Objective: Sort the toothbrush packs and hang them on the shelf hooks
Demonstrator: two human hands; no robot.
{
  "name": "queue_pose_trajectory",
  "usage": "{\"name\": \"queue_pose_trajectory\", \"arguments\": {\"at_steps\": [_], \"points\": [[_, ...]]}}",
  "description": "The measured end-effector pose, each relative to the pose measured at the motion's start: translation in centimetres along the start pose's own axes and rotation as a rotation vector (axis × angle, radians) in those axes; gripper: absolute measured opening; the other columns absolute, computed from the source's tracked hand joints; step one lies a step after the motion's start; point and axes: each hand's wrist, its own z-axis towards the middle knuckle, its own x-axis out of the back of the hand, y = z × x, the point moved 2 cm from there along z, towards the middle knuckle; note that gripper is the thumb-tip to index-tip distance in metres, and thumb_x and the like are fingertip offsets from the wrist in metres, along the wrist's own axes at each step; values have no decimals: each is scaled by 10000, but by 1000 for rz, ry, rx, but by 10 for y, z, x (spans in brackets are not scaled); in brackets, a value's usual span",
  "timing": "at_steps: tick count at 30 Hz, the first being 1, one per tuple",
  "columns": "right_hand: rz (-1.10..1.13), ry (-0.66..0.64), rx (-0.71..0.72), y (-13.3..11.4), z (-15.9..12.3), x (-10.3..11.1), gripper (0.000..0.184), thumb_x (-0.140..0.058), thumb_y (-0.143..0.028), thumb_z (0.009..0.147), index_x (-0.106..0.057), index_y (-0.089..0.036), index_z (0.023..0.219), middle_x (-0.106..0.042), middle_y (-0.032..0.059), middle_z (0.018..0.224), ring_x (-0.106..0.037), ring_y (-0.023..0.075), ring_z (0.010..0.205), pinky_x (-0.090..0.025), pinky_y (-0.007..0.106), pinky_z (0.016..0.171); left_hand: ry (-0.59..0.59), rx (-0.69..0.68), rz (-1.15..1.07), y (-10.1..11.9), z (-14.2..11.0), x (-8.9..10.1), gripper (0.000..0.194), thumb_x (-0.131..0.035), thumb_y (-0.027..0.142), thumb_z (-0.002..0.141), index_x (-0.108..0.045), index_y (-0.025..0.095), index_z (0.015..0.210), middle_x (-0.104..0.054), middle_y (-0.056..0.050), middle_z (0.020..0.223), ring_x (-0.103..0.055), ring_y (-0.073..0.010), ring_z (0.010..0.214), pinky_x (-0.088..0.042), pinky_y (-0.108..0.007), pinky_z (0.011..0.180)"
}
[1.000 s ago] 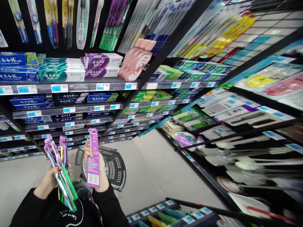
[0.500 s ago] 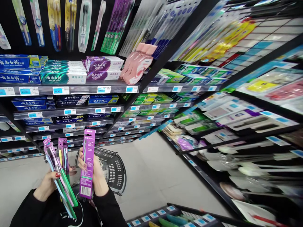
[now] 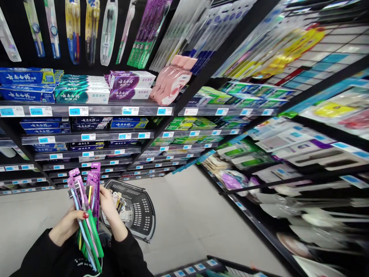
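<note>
My left hand (image 3: 69,223) is closed around several packaged toothbrushes (image 3: 86,227) in purple and green packs, its red-nailed thumb pressed across their front. My right hand (image 3: 108,206) is at the right side of the bundle. It grips a purple toothbrush pack (image 3: 96,169) standing upright behind the others, and most of its fingers are hidden behind the packs. Just beyond my right hand is a black shopping basket (image 3: 144,209) holding several small items that I cannot make out.
Ahead, shelves carry toothpaste boxes (image 3: 82,96) and pink pouches (image 3: 173,82) above price tags. Hanging toothbrushes (image 3: 108,32) line the wall above. At right, a rack of packaged utensils (image 3: 305,219) runs along the grey floor (image 3: 196,215). Another display edge (image 3: 187,269) is at the bottom.
The purple pack in my right hand has moved left and turned edge-on, from beside the bundle to against it. My left hand's packs have shifted slightly right in the view.
</note>
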Motion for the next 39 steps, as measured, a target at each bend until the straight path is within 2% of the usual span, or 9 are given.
{"name": "queue_pose_trajectory", "arguments": {"at_steps": [3,6,8,11,18,24,30,34,39], "points": [[-150,105,115,-22,-15,8,143,-499,-230,745,-589,-183,846,-572,30,839,-521,178,840,-396,322,804,51,-68,-17,0,5,3,430,-628,117,524,-619,143,952,-658,-1,625,-570,-172,559,-455,-294,552],[-526,-105,264,-39,-40,1,202,-536,-239,744,-564,-193,939,-557,34,850,-524,183,832,-415,321,784,174,-159,-44,0,9,9,432,-675,132,540,-612,145,967,-676,-2,671,-597,-175,625,-465,-286,606],[-789,-255,310,-41,-54,-9,419,-608,-264,700,-502,-188,1098,-555,69,994,-509,224,961,-417,354,834,233,-192,-60,-1,11,11,412,-704,169,556,-613,146,957,-694,-16,738,-617,-188,702,-471,-293,670],[-1025,-279,277,-35,-66,-22,711,-694,-292,620,-384,-149,1244,-492,129,1149,-465,288,1067,-410,414,885,296,-215,-63,-1,13,12,398,-714,240,587,-614,157,964,-703,-32,822,-623,-215,820,-460,-319,768],[-1305,-256,315,-17,-71,-42,593,-492,-79,724,-345,-114,1297,-509,186,1109,-545,312,955,-497,421,741,286,-250,-34,-1,14,18,390,-732,319,581,-637,158,924,-700,-65,911,-571,-261,1004,-404,-350,904],[-1262,-322,269,-19,-71,-42,684,-537,-264,745,-251,-112,1348,-454,216,1157,-598,297,794,-506,406,639,304,-122,-130,1,14,20,562,-416,636,706,-620,188,979,-684,-96,1008,-506,-245,1120,-315,-361,1010],[-1196,-301,141,-25,-69,-37,613,-487,-314,777,-300,-125,1329,-415,228,1223,-602,310,789,-474,448,677,159,-90,-174,6,7,14,734,-369,737,617,-580,201,1073,-685,-103,1002,-536,-281,1083,-376,-409,961],[-915,-241,148,-30,-69,-35,523,-483,-286,772,-382,-139,1263,-540,156,1106,-538,297,962,-416,428,824,202,-134,-104,6,6,15,644,-505,666,608,-603,156,988,-692,-119,961,-593,-280,986,-437,-395,889],[-316,-189,31,-31,-63,-25,323,-466,-246,738,-560,-215,1045,-568,48,890,-532,200,825,-427,324,756,259,-248,30,13,1,10,455,-747,314,556,-578,169,953,-711,-47,871,-649,-248,835,-509,-309,720]]}}
